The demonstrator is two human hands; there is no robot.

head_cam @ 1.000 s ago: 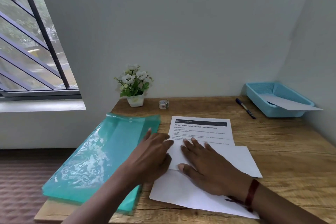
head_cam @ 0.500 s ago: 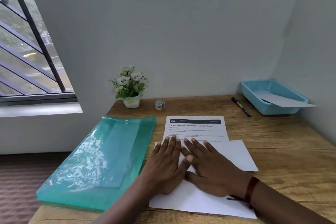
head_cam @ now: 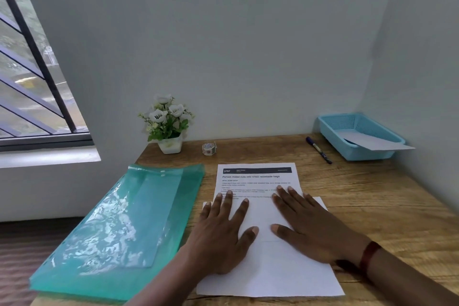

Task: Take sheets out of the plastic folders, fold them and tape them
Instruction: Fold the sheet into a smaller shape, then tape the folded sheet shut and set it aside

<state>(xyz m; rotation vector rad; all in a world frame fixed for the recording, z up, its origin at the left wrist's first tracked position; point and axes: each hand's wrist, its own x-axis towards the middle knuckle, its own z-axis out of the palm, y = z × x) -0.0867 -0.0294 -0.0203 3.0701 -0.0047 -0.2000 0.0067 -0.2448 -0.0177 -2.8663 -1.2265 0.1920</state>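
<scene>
Wooden desk (head_cam: 372, 206): your left hand (head_cam: 223, 233) and right hand (head_cam: 308, 226) press flat, fingers spread, on the folded sheet (head_cam: 270, 271); tape roll (head_cam: 209, 149) sits beyond, nearer your left.

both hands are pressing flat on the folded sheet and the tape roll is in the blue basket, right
No: the head view shows the tape roll on the table beside the flower pot, not in the blue basket. The rest is right.

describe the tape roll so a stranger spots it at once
Look along the back edge of the desk, by the wall. Between the flower pot and the pen stands the tape roll, nearer the pot. It is the only small round thing.
</scene>
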